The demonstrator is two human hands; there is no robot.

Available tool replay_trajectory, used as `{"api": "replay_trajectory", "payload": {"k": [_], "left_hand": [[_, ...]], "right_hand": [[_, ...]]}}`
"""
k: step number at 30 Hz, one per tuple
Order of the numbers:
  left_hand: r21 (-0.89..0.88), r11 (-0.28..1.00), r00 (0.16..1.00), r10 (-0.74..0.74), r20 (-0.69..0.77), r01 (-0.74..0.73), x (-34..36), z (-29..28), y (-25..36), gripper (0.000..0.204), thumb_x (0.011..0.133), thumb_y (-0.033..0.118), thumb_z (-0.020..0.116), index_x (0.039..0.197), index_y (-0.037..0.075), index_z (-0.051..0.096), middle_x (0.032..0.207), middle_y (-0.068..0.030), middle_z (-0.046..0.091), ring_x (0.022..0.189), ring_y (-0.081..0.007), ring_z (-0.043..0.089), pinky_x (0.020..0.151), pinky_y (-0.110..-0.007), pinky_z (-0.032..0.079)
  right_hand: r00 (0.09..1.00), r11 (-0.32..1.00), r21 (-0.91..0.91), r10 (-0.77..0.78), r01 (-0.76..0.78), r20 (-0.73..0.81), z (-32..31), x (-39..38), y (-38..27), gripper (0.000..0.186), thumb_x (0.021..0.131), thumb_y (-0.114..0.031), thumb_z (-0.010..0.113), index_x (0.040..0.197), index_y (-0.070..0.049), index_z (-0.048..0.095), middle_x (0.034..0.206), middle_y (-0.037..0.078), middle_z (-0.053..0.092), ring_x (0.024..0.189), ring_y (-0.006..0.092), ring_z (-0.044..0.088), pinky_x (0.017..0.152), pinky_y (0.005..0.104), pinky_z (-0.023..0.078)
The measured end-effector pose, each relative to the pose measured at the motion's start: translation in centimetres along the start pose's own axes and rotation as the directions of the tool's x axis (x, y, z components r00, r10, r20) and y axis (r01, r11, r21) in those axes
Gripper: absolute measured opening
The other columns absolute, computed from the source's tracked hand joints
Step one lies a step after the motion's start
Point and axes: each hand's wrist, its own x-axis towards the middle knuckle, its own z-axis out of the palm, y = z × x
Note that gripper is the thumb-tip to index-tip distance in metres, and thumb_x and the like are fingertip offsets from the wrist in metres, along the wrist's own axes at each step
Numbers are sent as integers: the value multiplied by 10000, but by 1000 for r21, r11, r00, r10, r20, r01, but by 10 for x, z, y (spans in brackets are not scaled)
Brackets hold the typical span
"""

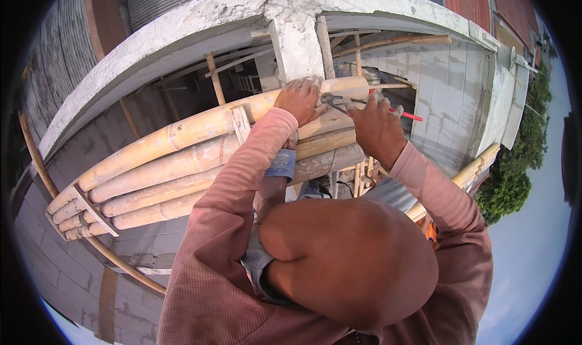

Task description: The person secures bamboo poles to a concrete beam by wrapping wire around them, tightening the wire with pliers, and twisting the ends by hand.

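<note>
My left hand [298,100] lies over the top bamboo pole [176,133], its fingers curled across the pole's far side near its right end. My right hand [379,130] grips a pair of pincers [328,97] with dark metal jaws and red handle ends. The jaws meet the pole just right of my left fingers; whether they bite on anything is too small to tell. Several more bamboo poles [194,158] lie side by side below the top one, forming a platform. A thin wooden slat [240,123] crosses them beside my left forearm.
A white concrete column [297,45] rises just beyond the poles and joins a curved-looking concrete beam [151,45]. Another wooden crosspiece [96,210] spans the poles' left end. Slanting bamboo [482,164] stands at right, near a grey block wall [445,96]. Trees [509,184] show beyond.
</note>
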Motion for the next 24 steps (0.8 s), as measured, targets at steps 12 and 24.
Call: {"api": "replay_trajectory", "payload": {"k": [12, 24], "left_hand": [[23, 1000, 1000, 17, 21, -17, 2, 4, 1, 771, 926, 590, 614, 1389, -21, 538, 1220, -195, 665, 1140, -349, 660, 1018, -433, 503], [77, 997, 1000, 8, 1, -8, 1, 7, 2, 762, 915, 587, 632, 1381, -11, 561, 1230, -186, 665, 1157, -324, 658, 1014, -423, 511]], "right_hand": [[907, 923, 317, -312, 219, 281, -12, 61, 66, 273, 991, -265, 634, 970, -1, 698, 884, 198, 715, 769, 236, 735, 614, 377, 578], [536, 403, 684, -428, -608, 728, 7, 64, 87, 341, 942, -360, 751, 987, -49, 617, 717, -3, 586, 563, 97, 563, 464, 269, 484]]}}
